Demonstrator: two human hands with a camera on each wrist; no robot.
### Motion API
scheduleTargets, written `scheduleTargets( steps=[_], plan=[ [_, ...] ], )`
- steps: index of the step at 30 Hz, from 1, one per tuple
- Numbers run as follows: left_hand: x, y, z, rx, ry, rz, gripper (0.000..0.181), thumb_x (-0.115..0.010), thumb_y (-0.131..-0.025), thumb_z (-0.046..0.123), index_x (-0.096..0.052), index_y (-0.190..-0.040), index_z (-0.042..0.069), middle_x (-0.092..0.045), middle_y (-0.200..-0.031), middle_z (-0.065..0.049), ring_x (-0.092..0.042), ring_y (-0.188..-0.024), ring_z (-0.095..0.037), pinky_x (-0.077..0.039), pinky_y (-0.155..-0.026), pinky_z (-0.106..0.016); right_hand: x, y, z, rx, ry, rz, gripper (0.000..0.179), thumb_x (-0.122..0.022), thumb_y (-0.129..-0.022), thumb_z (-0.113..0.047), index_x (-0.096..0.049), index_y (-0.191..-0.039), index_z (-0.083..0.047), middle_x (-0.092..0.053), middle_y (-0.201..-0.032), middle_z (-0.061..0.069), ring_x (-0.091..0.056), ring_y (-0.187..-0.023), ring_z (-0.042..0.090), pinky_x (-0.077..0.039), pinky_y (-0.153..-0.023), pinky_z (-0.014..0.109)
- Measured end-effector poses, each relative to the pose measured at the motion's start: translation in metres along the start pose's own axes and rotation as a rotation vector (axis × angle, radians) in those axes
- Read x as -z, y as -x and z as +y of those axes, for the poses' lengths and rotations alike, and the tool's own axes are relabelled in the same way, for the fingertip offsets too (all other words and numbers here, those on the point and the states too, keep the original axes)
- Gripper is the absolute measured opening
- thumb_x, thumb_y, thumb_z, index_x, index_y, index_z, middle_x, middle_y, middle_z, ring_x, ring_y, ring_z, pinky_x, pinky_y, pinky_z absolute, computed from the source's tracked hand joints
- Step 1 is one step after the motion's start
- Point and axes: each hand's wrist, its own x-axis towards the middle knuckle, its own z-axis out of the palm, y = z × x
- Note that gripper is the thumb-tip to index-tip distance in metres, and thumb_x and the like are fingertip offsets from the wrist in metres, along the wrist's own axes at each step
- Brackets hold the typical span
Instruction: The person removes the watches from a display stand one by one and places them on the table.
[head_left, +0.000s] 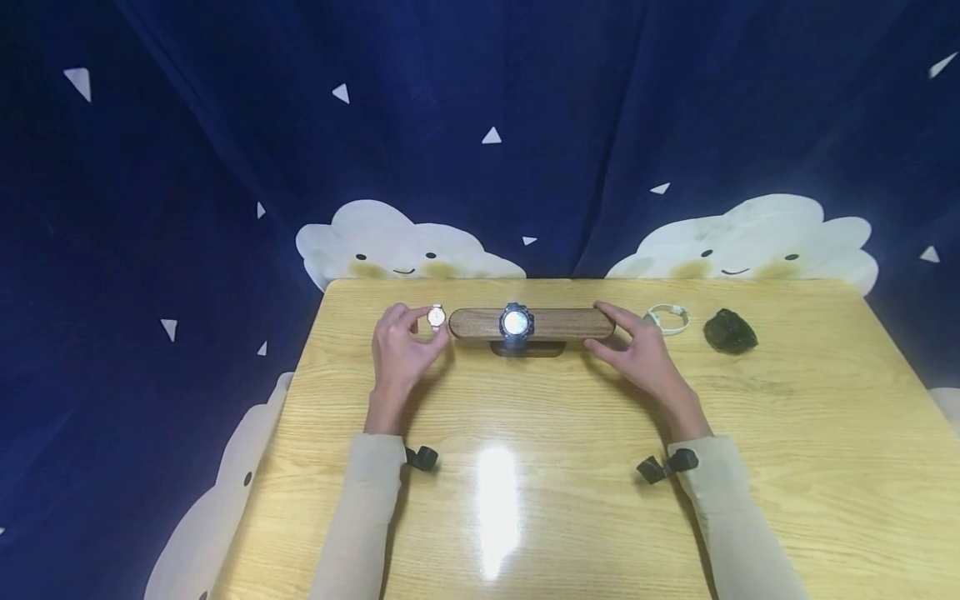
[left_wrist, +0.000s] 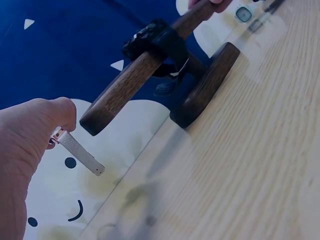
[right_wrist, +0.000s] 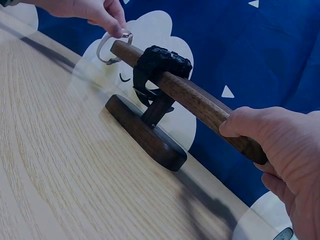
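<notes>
In the head view, the bar (head_left: 562, 323) hides most of the base (head_left: 525, 351), the sleeves (head_left: 363, 517) run off the bottom edge, and the dials of the dark watch (head_left: 516, 322) and small watch (head_left: 437, 317) are too tiny to read. What the black lump (head_left: 730, 332) is cannot be told. In its wrist view, the left hand (left_wrist: 22, 155), cropped at left, covers part of the small watch. The right hand (right_wrist: 292, 155) is cropped at right, and the bottom edge cuts the white watch (right_wrist: 284, 234).

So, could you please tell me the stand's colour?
The stand is brown with wood grain, best in the left wrist view.
</notes>
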Motion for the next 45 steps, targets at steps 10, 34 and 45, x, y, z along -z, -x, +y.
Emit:
scheduleTargets(
  steps=[10, 34, 45],
  plan=[
    [0.004, 0.001, -0.013, 0.006, -0.053, 0.021, 0.031, -0.083, -0.080, 0.023, -0.081, -0.101, 0.001, -0.061, -0.070, -0.012, -0.050, -0.067, -0.022, -0.048, -0.065, -0.038, 0.000, 0.000, 0.000, 0.016, -0.002, 0.010, 0.064, -0.088, -0.084, -0.006, -0.061, -0.141, 0.002, -0.061, -0.143, 0.026, -0.057, -0.132, 0.049, -0.045, -0.113, 0.062],
    [0.013, 0.004, -0.034, 0.030, -0.220, -0.007, 0.028, -0.080, -0.082, 0.023, -0.081, -0.103, 0.003, -0.065, -0.077, -0.011, -0.054, -0.073, -0.028, -0.043, -0.064, -0.039, -0.001, 0.000, 0.004, -0.014, 0.013, -0.004, 0.065, -0.087, -0.085, -0.010, -0.060, -0.143, 0.000, -0.060, -0.144, 0.025, -0.057, -0.133, 0.047, -0.044, -0.115, 0.060],
    [0.009, 0.008, -0.037, 0.028, -0.281, -0.036, 0.029, -0.082, -0.083, 0.022, -0.081, -0.106, 0.006, -0.069, -0.084, -0.011, -0.058, -0.078, -0.029, -0.043, -0.066, -0.040, -0.002, 0.000, 0.004, -0.018, -0.001, -0.002, 0.065, -0.088, -0.085, -0.010, -0.061, -0.144, -0.003, -0.060, -0.145, 0.023, -0.057, -0.135, 0.044, -0.044, -0.116, 0.057]
  ],
)
